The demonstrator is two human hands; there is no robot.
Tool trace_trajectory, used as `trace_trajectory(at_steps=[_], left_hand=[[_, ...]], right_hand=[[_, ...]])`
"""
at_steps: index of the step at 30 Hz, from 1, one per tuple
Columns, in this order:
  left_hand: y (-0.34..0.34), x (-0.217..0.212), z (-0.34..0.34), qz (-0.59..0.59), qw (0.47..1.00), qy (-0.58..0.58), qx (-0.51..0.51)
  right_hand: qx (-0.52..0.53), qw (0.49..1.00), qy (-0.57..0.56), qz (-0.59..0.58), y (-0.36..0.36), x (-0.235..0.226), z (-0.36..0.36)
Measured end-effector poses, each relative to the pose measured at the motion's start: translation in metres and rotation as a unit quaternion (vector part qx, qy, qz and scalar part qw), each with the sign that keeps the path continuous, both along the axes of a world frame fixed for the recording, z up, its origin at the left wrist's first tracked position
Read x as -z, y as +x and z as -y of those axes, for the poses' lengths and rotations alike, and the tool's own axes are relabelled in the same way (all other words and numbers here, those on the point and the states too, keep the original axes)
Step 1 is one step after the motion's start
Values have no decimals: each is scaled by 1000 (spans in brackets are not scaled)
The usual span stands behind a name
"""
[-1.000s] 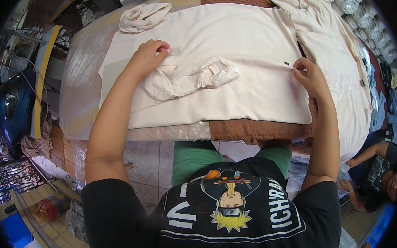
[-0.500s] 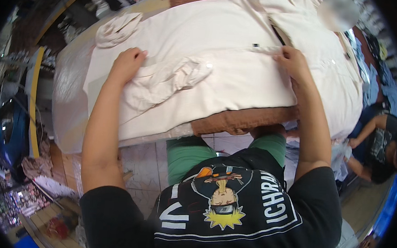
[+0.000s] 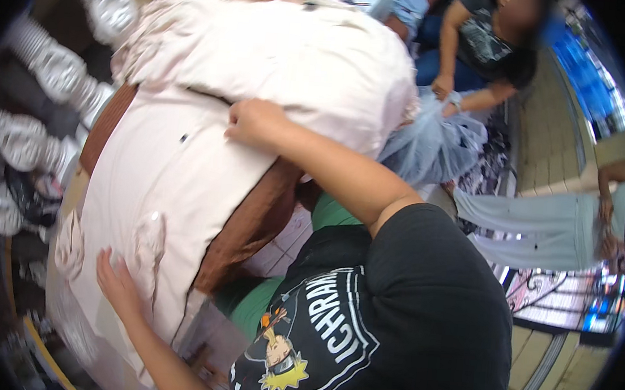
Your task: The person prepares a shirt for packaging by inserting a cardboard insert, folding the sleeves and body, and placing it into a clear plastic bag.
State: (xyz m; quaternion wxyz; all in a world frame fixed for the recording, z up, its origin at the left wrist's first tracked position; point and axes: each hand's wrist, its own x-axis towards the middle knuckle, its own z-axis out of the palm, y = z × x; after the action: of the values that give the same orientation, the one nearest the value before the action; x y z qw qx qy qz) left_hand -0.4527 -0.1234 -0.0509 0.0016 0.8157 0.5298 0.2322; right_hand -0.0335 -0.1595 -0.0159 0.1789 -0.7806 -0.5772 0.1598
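Note:
A cream-coloured garment (image 3: pixel 176 178) lies spread over the table, with two crumpled sleeve-like parts near its left end. Beside one of these, the sleeve (image 3: pixel 150 245), my left hand (image 3: pixel 119 283) rests on the cloth with fingers extended. My right hand (image 3: pixel 258 122) is closed, its fingertips pinching the garment near its right edge, by a dark gap in the cloth. A small dark label shows on the garment left of that hand. Past my right hand lies a larger heap of similar cream cloth (image 3: pixel 286 55). Brown fabric (image 3: pixel 253 216) shows under the garment's near edge.
A co-worker (image 3: pixel 483 40) at the upper right handles a translucent plastic bag (image 3: pixel 436 135). Another person in pale trousers (image 3: pixel 535 218) is at the far right. Several white sculpted objects (image 3: pixel 60 69) stand along the left. Clear plastic wrap (image 3: pixel 76 316) covers the table's left end.
The view has swung to the right, bringing the co-worker and bag further in. My left hand has opened its fingers, while my right hand stays on the garment's edge.

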Motion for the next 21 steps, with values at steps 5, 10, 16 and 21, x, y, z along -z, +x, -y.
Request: trace_trajectory(at_steps=[5, 10, 16, 21], left_hand=[[63, -8, 71, -83, 992, -74, -58], [57, 20, 74, -89, 991, -81, -57], [56, 23, 74, -91, 991, -81, -50], [58, 24, 72, -110, 989, -83, -46]], right_hand=[[11, 999, -46, 24, 24, -12, 48], [40, 991, -127, 1, 25, -22, 77], [-13, 996, -81, -18, 18, -7, 80], [37, 989, -7, -144, 22, 1, 80]])
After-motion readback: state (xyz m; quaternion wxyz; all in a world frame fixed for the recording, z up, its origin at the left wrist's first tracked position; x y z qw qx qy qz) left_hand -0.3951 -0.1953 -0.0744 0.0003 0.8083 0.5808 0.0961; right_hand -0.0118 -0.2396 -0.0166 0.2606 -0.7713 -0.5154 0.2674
